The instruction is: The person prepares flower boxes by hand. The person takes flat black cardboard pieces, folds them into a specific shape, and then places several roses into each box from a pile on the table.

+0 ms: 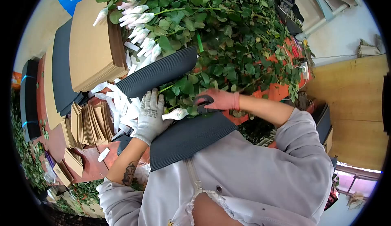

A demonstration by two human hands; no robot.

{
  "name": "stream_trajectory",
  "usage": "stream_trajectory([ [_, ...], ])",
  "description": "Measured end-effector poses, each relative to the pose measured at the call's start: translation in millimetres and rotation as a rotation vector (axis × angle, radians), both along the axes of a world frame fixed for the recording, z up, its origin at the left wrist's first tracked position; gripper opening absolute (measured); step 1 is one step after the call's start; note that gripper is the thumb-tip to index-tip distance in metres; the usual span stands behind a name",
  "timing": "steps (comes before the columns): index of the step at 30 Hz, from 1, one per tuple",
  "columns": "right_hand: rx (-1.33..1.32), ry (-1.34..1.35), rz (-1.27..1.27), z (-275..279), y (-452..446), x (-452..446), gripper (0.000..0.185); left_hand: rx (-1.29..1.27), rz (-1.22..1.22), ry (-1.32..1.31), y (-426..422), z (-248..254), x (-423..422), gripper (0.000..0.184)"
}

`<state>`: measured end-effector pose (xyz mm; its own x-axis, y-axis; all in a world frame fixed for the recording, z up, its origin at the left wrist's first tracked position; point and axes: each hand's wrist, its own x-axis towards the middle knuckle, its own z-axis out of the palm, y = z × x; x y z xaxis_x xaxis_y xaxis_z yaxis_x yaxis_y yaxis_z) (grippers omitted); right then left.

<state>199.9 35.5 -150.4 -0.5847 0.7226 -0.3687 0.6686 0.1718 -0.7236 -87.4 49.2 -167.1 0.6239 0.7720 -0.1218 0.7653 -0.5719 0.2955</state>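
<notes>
My left hand [150, 118], in a grey glove, lies with its fingers stretched out beside a rose bud in white netting [176, 114]. Its fingertips reach the lower edge of a raised black corrugated sheet [159, 72]. Nearer my body, another black corrugated surface [191, 140] lies under that bud; whether the two are one folded sheet I cannot tell. My right hand [218, 99], in a red and black glove, has its fingers curled over the leafy stems by the bud. What it grips there is hidden.
Roses with netted buds [140, 20] and dense leaves [228, 42] cover the red table [91, 156]. A stack of brown cardboard [91, 42], small cardboard pieces [91, 124] and white net sleeves [118, 108] lie at left. A wooden panel [350, 104] stands at right.
</notes>
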Motion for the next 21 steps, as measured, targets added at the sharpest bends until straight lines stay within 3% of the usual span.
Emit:
stream_trajectory([
  [3, 0.29, -0.113, 0.18, 49, 18, -3, 0.033, 0.009, -0.012, -0.004, -3, -9, -1, 0.08],
  [5, 0.218, -0.036, 0.126, 66, 24, -15, 0.035, -0.006, 0.002, 0.005, 1, -4, 1, 0.082],
  [7, 0.539, 0.017, 0.116, 72, 28, -32, 0.037, -0.037, 0.004, -0.05, 2, -3, 3, 0.084],
  [9, 0.72, -0.459, 0.285, 99, 27, -52, 0.038, -0.068, -0.001, -0.047, 4, 9, 6, 0.084],
  [10, 1.013, -0.435, 0.25, 101, 22, -47, 0.038, -0.027, 0.001, 0.008, 2, 5, 6, 0.081],
  [11, 1.005, -0.43, 0.258, 121, 16, -43, 0.038, -0.037, 0.007, 0.008, -1, 4, 5, 0.081],
  [13, 0.113, -0.389, 0.14, 178, 3, -24, 0.04, 0.03, -0.018, -0.042, -1, 3, 1, 0.067],
  [15, -0.348, -0.345, 0.067, 151, -15, 15, 0.036, 0.012, -0.019, -0.002, -1, 4, 1, 0.068],
  [17, -0.178, -0.532, -0.031, 102, -57, 43, 0.039, -0.009, -0.005, -0.044, 1, -2, 1, 0.077],
  [19, -0.065, -0.462, 0.119, 31, -88, 69, 0.035, -0.021, -0.028, -0.059, 0, -2, 0, 0.076],
  [21, -0.272, -0.511, -0.406, 35, -92, 38, 0.034, -0.061, -0.009, -0.012, 1, 2, 3, 0.075],
])
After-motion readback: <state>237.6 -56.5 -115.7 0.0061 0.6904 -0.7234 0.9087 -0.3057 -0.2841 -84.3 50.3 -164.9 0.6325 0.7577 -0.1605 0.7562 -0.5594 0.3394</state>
